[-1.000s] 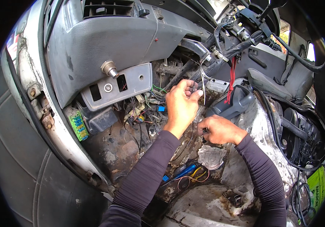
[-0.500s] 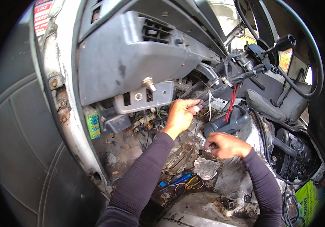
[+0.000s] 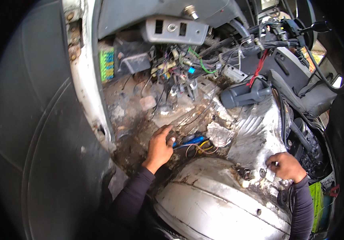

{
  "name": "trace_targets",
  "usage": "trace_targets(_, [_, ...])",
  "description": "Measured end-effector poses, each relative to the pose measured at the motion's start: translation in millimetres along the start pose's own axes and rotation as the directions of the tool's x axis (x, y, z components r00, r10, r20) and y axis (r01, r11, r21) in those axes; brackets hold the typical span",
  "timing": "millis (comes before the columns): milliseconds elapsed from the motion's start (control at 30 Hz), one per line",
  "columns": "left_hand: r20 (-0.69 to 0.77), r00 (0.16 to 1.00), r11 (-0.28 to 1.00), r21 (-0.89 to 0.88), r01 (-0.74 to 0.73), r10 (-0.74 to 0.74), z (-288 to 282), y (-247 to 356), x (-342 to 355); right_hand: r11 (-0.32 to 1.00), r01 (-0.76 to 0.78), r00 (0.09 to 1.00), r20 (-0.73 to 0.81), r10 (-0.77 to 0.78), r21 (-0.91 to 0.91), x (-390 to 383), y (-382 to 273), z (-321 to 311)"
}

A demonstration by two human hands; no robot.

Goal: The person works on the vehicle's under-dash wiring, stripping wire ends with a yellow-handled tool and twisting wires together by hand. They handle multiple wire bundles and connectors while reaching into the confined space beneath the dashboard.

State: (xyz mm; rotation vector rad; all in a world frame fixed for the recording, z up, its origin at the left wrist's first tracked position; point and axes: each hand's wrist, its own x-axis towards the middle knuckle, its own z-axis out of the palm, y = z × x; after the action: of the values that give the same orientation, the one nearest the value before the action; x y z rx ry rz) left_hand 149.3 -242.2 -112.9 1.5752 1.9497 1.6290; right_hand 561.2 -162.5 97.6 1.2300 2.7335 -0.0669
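My left hand (image 3: 161,149) reaches low over the dirty metal floor, thumb and forefinger apart, with nothing visible between them. Just beside its thumb lies a blue-handled tool (image 3: 194,140), together with a yellow-handled tool (image 3: 205,146) and a thin looped wire (image 3: 190,151). Over the white metal hump at the right, my right hand (image 3: 288,166) has its fingers curled in; whatever they hold, if anything, is hidden. Above the floor hangs a tangle of wires and connectors (image 3: 176,72), one with a bright blue end, under the dashboard.
A rusty white door pillar (image 3: 88,80) and a dark door panel (image 3: 32,120) bound the left. A grey switch plate (image 3: 175,31) hangs from the dashboard. On the hump stands a dark grey jug-like container (image 3: 244,94) beside red wires (image 3: 260,66). An engine bay (image 3: 304,140) lies open at right.
My view has tipped downward. My left hand has left the wiring under the dashboard and come down to the tools on the floor. My right hand has moved right and nearer me.
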Motion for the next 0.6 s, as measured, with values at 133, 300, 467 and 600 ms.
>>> trace_targets(133, [0.062,0.993,0.99,0.1,0.096,-0.103,-2,-31,-14,0.996,0.094,0.986,-0.139,-0.093,-0.003,6,-24,-25])
trace_targets(300, [0.046,0.981,0.976,0.124,0.18,-0.187,-16,-45,-4,0.927,0.369,0.914,-0.158,-0.374,-0.062,59,-85,-30])
trace_targets(467, [-0.067,0.926,0.903,-0.26,0.343,-0.371,-42,-44,-61,0.67,0.743,0.66,-0.147,-0.737,-0.02,169,-174,22])
trace_targets(600, [-0.157,0.923,0.91,-0.292,0.295,-0.35,-57,-31,-142,0.709,0.669,0.732,0.031,-0.681,-0.222,265,-219,74])
